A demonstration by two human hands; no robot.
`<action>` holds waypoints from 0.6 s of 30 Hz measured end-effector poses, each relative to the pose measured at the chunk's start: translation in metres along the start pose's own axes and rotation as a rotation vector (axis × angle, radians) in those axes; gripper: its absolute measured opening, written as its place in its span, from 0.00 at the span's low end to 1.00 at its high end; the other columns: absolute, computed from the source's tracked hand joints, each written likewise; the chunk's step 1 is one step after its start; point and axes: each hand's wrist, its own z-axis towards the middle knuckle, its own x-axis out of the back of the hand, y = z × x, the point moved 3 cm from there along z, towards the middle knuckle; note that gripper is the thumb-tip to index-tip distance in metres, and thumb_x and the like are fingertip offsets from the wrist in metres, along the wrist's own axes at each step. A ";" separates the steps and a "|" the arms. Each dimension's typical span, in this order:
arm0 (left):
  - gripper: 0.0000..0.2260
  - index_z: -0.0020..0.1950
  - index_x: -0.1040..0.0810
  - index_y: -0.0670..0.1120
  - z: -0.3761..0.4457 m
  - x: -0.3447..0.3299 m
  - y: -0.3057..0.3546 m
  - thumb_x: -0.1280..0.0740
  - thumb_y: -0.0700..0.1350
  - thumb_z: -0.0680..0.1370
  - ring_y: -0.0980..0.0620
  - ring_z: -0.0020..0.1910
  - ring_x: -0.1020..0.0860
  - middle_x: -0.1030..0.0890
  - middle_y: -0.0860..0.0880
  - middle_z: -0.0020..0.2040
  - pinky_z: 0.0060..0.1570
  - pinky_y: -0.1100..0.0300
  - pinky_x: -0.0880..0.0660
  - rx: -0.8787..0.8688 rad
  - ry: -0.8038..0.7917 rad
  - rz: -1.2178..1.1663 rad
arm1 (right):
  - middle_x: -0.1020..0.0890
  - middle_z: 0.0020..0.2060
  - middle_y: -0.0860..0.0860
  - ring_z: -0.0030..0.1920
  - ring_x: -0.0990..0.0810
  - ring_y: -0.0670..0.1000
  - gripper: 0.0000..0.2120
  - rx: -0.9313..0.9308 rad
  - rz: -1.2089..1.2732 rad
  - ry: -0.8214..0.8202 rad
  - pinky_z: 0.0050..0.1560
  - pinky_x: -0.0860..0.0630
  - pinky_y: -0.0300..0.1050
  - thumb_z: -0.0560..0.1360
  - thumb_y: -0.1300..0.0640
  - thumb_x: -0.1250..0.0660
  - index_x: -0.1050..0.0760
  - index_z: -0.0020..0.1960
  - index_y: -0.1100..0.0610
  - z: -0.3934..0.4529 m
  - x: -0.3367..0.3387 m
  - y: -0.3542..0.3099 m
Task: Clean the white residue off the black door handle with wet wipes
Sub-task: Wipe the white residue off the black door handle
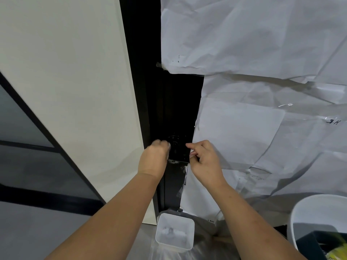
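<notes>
A head-worn camera looks forward and down at two bare forearms reaching to a black door whose face is mostly covered in crumpled white protective paper [262,44]. In an uncovered gap sits the black door handle, a dark metal fitting with a round knob-like part on a rectangular plate [177,149], hard to make out against the dark door. The left hand [154,160] is at the handle's left edge with its fingers curled closed against it; a sliver of something pale shows under the fingers, possibly a white wet wipe, but it is too hidden to be sure. The right hand [203,158] is just beside the handle's right edge, forefinger pointing at it, the other fingers loosely bent and thumb and fingertip close together; whether it pinches anything cannot be told. White residue, pale flecks and smears [174,161], shows along the plate's lower edge, between the two hands. The handle is likely rigid, fixed and smooth, so it should take firm rubbing; a wipe would be soft, limp and slippery, best bunched under the fingertips. Below on the floor stand a small square white plastic tub [174,231] holding crumpled white bits, and at far right a large white bucket [319,212].
</notes>
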 end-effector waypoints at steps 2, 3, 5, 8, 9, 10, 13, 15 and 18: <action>0.06 0.41 0.19 0.42 -0.010 -0.005 -0.007 0.29 0.32 0.70 0.44 0.31 0.21 0.23 0.45 0.37 0.29 0.62 0.32 0.059 -0.035 -0.069 | 0.29 0.46 0.46 0.45 0.25 0.42 0.19 -0.007 -0.001 0.002 0.48 0.29 0.27 0.72 0.70 0.37 0.22 0.59 0.57 -0.001 0.001 0.001; 0.07 0.44 0.18 0.42 -0.014 -0.004 -0.008 0.29 0.32 0.70 0.44 0.33 0.21 0.21 0.44 0.39 0.30 0.61 0.28 0.077 -0.006 -0.143 | 0.29 0.46 0.46 0.45 0.25 0.42 0.18 -0.005 -0.007 0.003 0.48 0.29 0.27 0.72 0.71 0.37 0.22 0.59 0.58 -0.001 0.002 0.003; 0.12 0.50 0.17 0.43 -0.021 0.008 -0.005 0.29 0.30 0.71 0.45 0.35 0.20 0.19 0.45 0.45 0.33 0.57 0.22 0.091 0.094 -0.233 | 0.28 0.46 0.48 0.44 0.26 0.43 0.17 0.025 -0.056 0.002 0.48 0.31 0.27 0.74 0.69 0.38 0.22 0.60 0.59 -0.004 0.003 0.005; 0.12 0.54 0.18 0.43 -0.016 0.027 0.002 0.28 0.33 0.72 0.46 0.36 0.19 0.19 0.45 0.47 0.34 0.57 0.20 0.061 0.263 -0.201 | 0.25 0.46 0.51 0.45 0.25 0.52 0.15 0.131 -0.301 -0.047 0.50 0.28 0.40 0.78 0.60 0.42 0.23 0.60 0.60 -0.013 -0.003 0.006; 0.11 0.54 0.18 0.43 -0.013 0.031 0.005 0.28 0.33 0.73 0.47 0.37 0.19 0.19 0.45 0.46 0.34 0.57 0.20 0.038 0.295 -0.199 | 0.24 0.45 0.51 0.45 0.26 0.54 0.16 0.146 -0.421 -0.076 0.49 0.28 0.45 0.78 0.56 0.45 0.24 0.61 0.58 -0.016 -0.005 0.006; 0.10 0.53 0.18 0.42 -0.009 0.034 0.006 0.28 0.34 0.73 0.47 0.37 0.19 0.19 0.45 0.46 0.34 0.57 0.19 0.013 0.323 -0.196 | 0.23 0.45 0.50 0.44 0.26 0.54 0.17 0.148 -0.536 -0.094 0.48 0.28 0.48 0.79 0.53 0.47 0.25 0.61 0.56 -0.020 -0.007 0.006; 0.08 0.52 0.18 0.41 0.003 0.034 0.011 0.29 0.34 0.74 0.48 0.39 0.20 0.20 0.46 0.48 0.37 0.56 0.19 -0.059 0.357 -0.209 | 0.24 0.46 0.49 0.45 0.26 0.54 0.17 0.137 -0.725 -0.091 0.49 0.31 0.50 0.79 0.51 0.49 0.28 0.62 0.53 -0.027 -0.010 0.004; 0.09 0.52 0.18 0.40 0.011 0.033 0.014 0.29 0.33 0.73 0.48 0.40 0.20 0.21 0.45 0.49 0.38 0.56 0.19 -0.072 0.364 -0.223 | 0.24 0.46 0.49 0.45 0.27 0.54 0.16 0.146 -0.767 -0.089 0.49 0.32 0.50 0.79 0.51 0.50 0.29 0.61 0.53 -0.027 -0.011 0.005; 0.10 0.49 0.17 0.40 0.019 0.028 0.019 0.26 0.31 0.70 0.49 0.38 0.20 0.20 0.45 0.46 0.35 0.57 0.19 -0.081 0.361 -0.223 | 0.25 0.46 0.49 0.45 0.27 0.54 0.15 0.147 -0.762 -0.089 0.49 0.32 0.50 0.79 0.51 0.50 0.29 0.60 0.52 -0.026 -0.011 0.007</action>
